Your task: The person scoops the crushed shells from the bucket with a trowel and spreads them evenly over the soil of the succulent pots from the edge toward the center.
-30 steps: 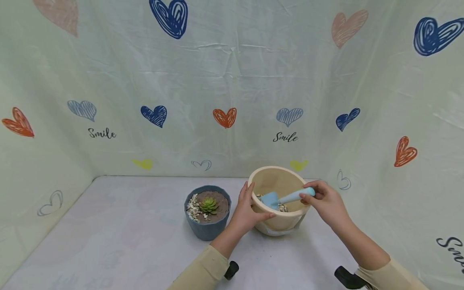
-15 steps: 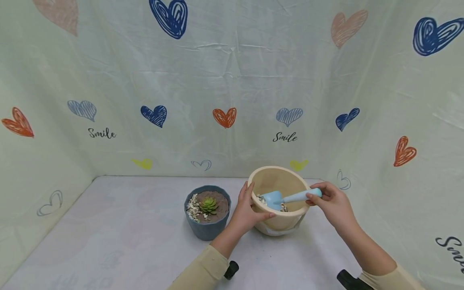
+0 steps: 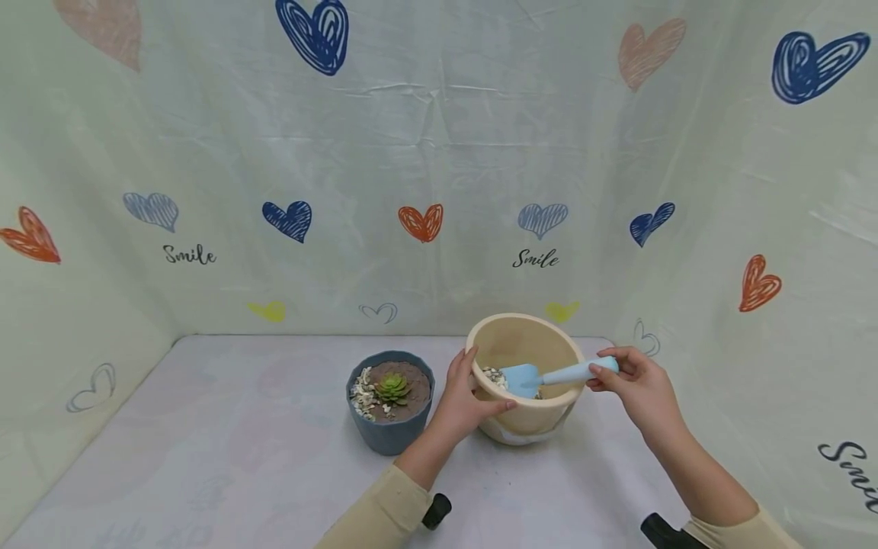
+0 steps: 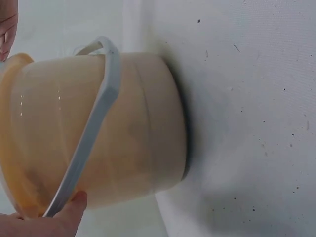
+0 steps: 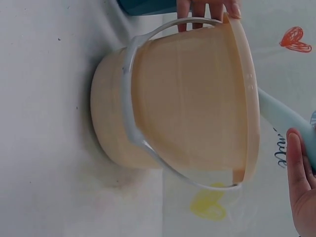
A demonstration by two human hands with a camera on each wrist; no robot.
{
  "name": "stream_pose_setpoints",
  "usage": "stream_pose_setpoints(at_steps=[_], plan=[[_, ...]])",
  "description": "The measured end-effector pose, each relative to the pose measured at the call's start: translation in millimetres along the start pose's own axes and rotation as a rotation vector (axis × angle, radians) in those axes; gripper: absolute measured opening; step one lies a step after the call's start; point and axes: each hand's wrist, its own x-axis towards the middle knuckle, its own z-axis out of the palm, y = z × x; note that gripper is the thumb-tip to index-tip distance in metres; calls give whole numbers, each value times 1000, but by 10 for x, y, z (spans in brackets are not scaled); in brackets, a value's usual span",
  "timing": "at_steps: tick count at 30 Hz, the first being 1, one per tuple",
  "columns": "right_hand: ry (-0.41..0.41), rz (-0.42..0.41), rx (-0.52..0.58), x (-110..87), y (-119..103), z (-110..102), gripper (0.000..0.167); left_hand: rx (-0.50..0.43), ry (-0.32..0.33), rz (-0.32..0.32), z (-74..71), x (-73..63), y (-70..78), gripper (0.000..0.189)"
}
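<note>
A cream plastic bucket (image 3: 531,422) stands on the white table, its grey handle (image 4: 94,116) hanging down at the front. My left hand (image 3: 458,408) grips its left side at the rim, thumb across the front and fingers at the far side. The right hand (image 3: 643,393) pinches the handle end of a light blue toy-like shovel (image 3: 523,380), held over the right rim. Its blade is inside the bucket, among small pale pebbles (image 3: 495,376). From the right wrist, only the shovel's handle (image 5: 284,113) shows; the bucket wall hides the blade.
Left of the bucket, close to my left hand, stands a blue-grey pot (image 3: 388,437) with brown soil, white pebbles and a green succulent (image 3: 393,388). The table (image 3: 226,450) ends at a pale cloth wall (image 3: 357,267) printed with hearts. Small dark specks lie on the tabletop.
My right hand has shifted to the right with the shovel, and the blade has slid rightward inside the bucket, uncovering more pebbles at left. The left hand keeps its hold on the rim.
</note>
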Motion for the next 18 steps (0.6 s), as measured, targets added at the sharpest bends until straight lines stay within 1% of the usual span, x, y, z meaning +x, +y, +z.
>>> stream_pose_setpoints(at_steps=[5,8,12,15,18], plan=[[9,0,-18,-7,21,-28,37,14,41,-20,-20,-45,40,99],[16,-3,-20,-3,19,-42,38,50,77,-5,-45,-82,72,94],[27,1,-22,6,-6,-59,40,81,97,45,-116,-139,122,89],[33,4,-20,12,-40,-64,41,87,106,98,-196,-184,151,86],[34,7,-7,30,-76,-53,41,93,129,141,-291,-231,174,83]])
